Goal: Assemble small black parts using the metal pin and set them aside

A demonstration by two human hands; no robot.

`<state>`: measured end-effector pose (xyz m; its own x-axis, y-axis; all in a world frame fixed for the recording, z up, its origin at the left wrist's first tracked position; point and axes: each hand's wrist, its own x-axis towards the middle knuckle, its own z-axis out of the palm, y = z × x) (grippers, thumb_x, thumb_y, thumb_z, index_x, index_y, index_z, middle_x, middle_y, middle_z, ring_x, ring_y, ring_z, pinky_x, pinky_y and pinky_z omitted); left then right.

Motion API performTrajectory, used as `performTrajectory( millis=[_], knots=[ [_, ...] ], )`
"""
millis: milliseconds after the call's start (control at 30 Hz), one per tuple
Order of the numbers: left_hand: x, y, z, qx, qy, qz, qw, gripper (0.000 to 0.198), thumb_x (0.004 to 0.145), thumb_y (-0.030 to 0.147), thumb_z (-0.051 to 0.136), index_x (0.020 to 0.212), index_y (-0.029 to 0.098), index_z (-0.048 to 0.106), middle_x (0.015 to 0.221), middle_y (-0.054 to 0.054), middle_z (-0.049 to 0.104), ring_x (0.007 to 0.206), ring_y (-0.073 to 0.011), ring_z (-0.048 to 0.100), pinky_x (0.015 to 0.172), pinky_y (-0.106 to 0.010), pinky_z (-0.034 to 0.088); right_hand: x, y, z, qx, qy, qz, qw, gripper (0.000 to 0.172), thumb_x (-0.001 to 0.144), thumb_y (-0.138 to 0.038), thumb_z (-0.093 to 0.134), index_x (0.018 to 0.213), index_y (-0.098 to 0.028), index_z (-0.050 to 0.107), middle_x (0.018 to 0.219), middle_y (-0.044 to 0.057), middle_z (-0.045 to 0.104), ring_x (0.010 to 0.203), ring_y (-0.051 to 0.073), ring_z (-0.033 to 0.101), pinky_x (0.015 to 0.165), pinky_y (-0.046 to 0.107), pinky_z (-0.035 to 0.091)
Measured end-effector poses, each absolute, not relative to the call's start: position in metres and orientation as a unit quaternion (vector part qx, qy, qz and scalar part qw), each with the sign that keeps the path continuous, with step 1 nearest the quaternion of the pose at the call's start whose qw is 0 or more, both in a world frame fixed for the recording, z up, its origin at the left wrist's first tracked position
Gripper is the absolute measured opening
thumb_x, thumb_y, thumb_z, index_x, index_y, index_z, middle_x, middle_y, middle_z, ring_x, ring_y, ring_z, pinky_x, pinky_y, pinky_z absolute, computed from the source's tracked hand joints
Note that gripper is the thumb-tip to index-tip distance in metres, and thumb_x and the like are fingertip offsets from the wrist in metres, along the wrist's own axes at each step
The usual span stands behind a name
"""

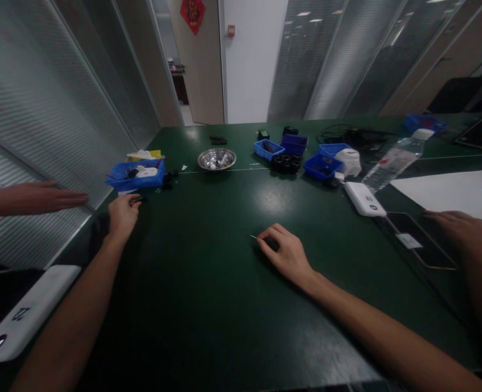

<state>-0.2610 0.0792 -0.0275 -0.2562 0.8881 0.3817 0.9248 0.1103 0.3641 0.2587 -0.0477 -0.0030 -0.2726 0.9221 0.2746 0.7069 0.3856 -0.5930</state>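
My left hand [123, 213] is at the left of the green table, just in front of a blue tray [114, 182] holding small white and dark parts. Its fingers are pinched around a small dark piece [141, 200], too small to name. Farther right and nearer, my right hand [286, 253] rests low over the table middle. Between its thumb and forefinger is a thin, light, pointed thing [253, 237], perhaps metal. Its other end is hidden by the hand.
A steel bowl [202, 163] of small parts stands behind. Blue bins [320, 169], black rings [285, 163], a tilted water bottle [396, 160], a white power bank [364, 198] and a phone [418, 239] lie right. Other people's hands [32, 198] reach in at both sides.
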Motion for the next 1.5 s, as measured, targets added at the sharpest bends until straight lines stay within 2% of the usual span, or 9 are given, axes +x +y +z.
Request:
performTrajectory(
  millis=[133,300,433,700,900,1033,1167,1367,1500],
  knots=[
    [-0.258,0.079,-0.028,-0.624,-0.732,-0.270,0.046,0.034,0.093,0.020,0.059,0.123,0.008,0.070,0.116,-0.008,0.070,0.100,-0.0183,0.063,0.102,-0.031,0.045,0.259,-0.048,-0.005,-0.520,-0.779,0.184,0.300,0.015,0.099,-0.034,0.060,0.098,-0.023,0.070,0.101,0.004,0.066,0.076,0.016,0.064,0.067,0.029,0.050],
    [-0.257,0.078,-0.027,-0.643,-0.718,-0.258,0.063,0.030,0.095,0.023,0.051,0.111,0.010,0.073,0.118,-0.011,0.069,0.113,-0.0245,0.060,0.109,-0.035,0.040,0.258,-0.048,-0.003,-0.518,-0.777,0.188,0.304,0.014,0.099,-0.033,0.060,0.098,-0.023,0.070,0.101,0.003,0.066,0.077,0.016,0.064,0.067,0.029,0.050],
    [-0.258,0.077,-0.028,-0.652,-0.720,-0.221,0.092,0.033,0.097,0.027,0.045,0.110,0.014,0.072,0.120,-0.013,0.068,0.113,-0.0287,0.058,0.107,-0.039,0.040,0.257,-0.049,-0.001,-0.519,-0.777,0.193,0.299,0.014,0.100,-0.033,0.060,0.098,-0.023,0.070,0.102,0.004,0.066,0.078,0.016,0.063,0.067,0.029,0.049],
    [-0.253,0.071,-0.021,-0.658,-0.731,-0.140,0.118,0.036,0.097,0.025,0.040,0.111,0.013,0.071,0.118,-0.016,0.069,0.109,-0.0321,0.059,0.098,-0.041,0.044,0.253,-0.051,0.000,-0.526,-0.774,0.189,0.298,0.014,0.099,-0.034,0.060,0.098,-0.023,0.069,0.101,0.003,0.066,0.075,0.016,0.063,0.066,0.029,0.048],
    [-0.256,0.071,-0.020,-0.654,-0.733,-0.155,0.104,0.034,0.098,0.027,0.044,0.110,0.016,0.074,0.117,-0.014,0.071,0.110,-0.0320,0.062,0.097,-0.041,0.046,0.253,-0.053,0.001,-0.527,-0.777,0.184,0.292,0.016,0.099,-0.035,0.059,0.097,-0.023,0.070,0.100,0.003,0.066,0.074,0.016,0.063,0.065,0.029,0.048],
    [-0.244,0.076,-0.012,-0.673,-0.717,-0.179,0.034,0.026,0.094,0.025,0.055,0.107,0.018,0.076,0.113,-0.010,0.075,0.106,-0.0287,0.067,0.097,-0.039,0.049,0.254,-0.053,0.000,-0.527,-0.779,0.184,0.286,0.017,0.100,-0.035,0.058,0.099,-0.023,0.070,0.102,0.004,0.066,0.072,0.015,0.062,0.063,0.028,0.048],
    [-0.195,0.076,0.001,-0.733,-0.639,-0.215,-0.088,0.030,0.091,0.027,0.065,0.118,0.020,0.075,0.112,-0.008,0.075,0.100,-0.0243,0.070,0.092,-0.036,0.053,0.254,-0.053,0.000,-0.524,-0.781,0.183,0.286,0.017,0.100,-0.036,0.059,0.099,-0.023,0.070,0.103,0.004,0.067,0.071,0.014,0.062,0.063,0.028,0.049],
    [-0.067,0.031,0.009,-0.863,-0.402,-0.223,-0.211,0.025,0.099,0.026,0.061,0.119,0.025,0.076,0.117,-0.008,0.071,0.107,-0.0211,0.065,0.095,-0.037,0.051,0.253,-0.053,0.002,-0.512,-0.781,0.195,0.298,0.016,0.099,-0.036,0.061,0.099,-0.023,0.069,0.104,0.004,0.068,0.075,0.016,0.065,0.067,0.029,0.051],
    [-0.005,-0.007,-0.001,-0.867,-0.311,-0.267,-0.284,0.022,0.100,0.025,0.061,0.116,0.024,0.077,0.113,-0.007,0.071,0.107,-0.0195,0.065,0.095,-0.036,0.051,0.252,-0.052,0.001,-0.490,-0.789,0.193,0.317,0.013,0.097,-0.034,0.063,0.098,-0.023,0.069,0.099,0.005,0.067,0.082,0.018,0.066,0.072,0.030,0.052]
  ],
)
